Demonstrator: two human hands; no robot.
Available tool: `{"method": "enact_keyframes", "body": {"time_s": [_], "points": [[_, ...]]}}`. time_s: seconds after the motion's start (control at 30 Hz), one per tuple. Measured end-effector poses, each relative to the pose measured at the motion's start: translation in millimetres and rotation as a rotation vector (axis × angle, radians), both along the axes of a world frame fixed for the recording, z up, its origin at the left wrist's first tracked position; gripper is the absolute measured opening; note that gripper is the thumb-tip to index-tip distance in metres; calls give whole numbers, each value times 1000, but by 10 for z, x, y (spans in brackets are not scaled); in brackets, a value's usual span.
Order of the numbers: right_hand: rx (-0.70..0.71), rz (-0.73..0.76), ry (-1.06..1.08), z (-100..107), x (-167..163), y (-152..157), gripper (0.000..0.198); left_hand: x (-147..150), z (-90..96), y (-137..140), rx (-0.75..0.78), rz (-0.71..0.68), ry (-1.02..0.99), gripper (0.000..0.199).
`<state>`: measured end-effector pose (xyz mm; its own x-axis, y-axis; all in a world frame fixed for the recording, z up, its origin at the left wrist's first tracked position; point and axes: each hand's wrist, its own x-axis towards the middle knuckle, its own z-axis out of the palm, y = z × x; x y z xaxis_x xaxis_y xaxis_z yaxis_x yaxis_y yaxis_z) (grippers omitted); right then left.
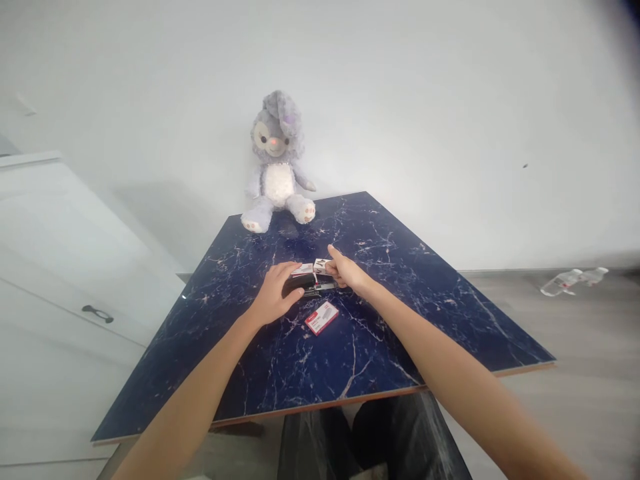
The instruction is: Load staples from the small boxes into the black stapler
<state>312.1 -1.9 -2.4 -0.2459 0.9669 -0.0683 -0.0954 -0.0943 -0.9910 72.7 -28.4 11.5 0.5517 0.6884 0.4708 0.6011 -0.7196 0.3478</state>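
A black stapler (299,283) lies near the middle of the table, its metal rail (323,287) showing to the right of the black body. Wrapped over the body's left end is my left hand (275,292), thumb on the near side and fingers on the far side. My right hand (346,272) is closed at the rail's right end, with fingers curled and thumb raised; its exact hold is partly hidden. Just behind the stapler sit a red-and-white box (303,269) and a white box with dark print (321,265). Nearer me lies a red-and-white staple box (321,318), apart from both hands.
The dark blue marble-patterned table (400,320) has a grey plush toy (278,163) seated at its far edge, against the wall. A white cabinet (65,267) stands at the left. Clear plastic bottles (563,283) lie on the floor at the right.
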Motion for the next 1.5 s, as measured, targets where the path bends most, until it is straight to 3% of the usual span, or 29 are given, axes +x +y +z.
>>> {"method": "enact_keyframes", "body": {"time_s": [0.13, 0.3, 0.5, 0.57, 0.77, 0.93, 1.37, 1.5], "points": [[-78, 62, 16, 24, 27, 2, 66, -16, -21, 11, -37, -8, 54, 75], [-80, 151, 201, 101, -61, -97, 62, -9, -54, 26, -64, 1, 35, 76], [-97, 212, 377, 118, -142, -182, 59, -25, -95, 56, -217, -25, -91, 82], [-116, 211, 429, 91, -129, -175, 58, -27, -90, 64, -228, -27, -95, 79], [-105, 188, 482, 2, -134, -160, 56, -27, -60, 79, -200, -34, -10, 44], [-108, 222, 505, -55, -207, -174, 55, -18, -57, 68, -209, -44, -38, 44], [-80, 124, 487, -27, -323, -227, 55, 34, -65, 69, -206, -21, -9, 42], [14, -24, 375, -38, -294, -138, 50, -51, 39, 70, -208, -27, 65, 52]]}}
